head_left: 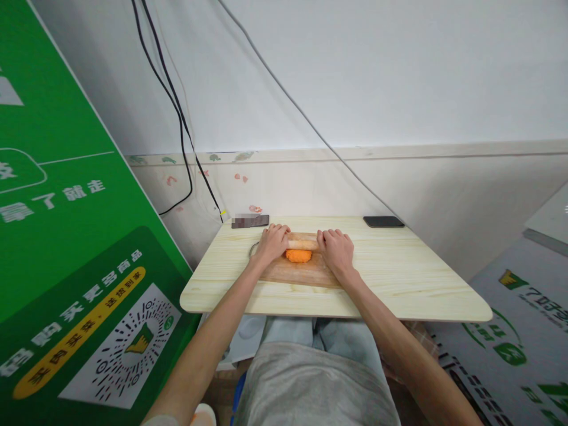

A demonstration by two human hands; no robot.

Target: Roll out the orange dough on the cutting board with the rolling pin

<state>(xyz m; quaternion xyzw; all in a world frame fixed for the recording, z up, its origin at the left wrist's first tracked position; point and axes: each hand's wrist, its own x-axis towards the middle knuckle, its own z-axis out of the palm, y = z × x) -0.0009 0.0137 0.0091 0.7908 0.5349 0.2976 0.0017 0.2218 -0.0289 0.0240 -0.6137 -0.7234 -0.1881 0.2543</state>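
A wooden rolling pin [303, 244] lies crosswise over a wooden board [302, 275]. My left hand [273, 242] is closed round its left end, and my right hand [337, 248] grips its right end. Just on the near side of the pin sits a lump of orange dough [299, 255], its far edge hidden by or touching the pin. The board rests on a pale wood-grain table [399, 278]. A metal ring [252, 248] sticks out at the board's left side, partly behind my left hand.
A dark phone [384, 222] lies at the table's far right, and another dark phone-like object [251, 221] at the far left. Cables [184, 118] hang along the wall [377, 77] behind. A large green sign [89, 236] stands at left; a grey printed panel [523, 319] is at right.
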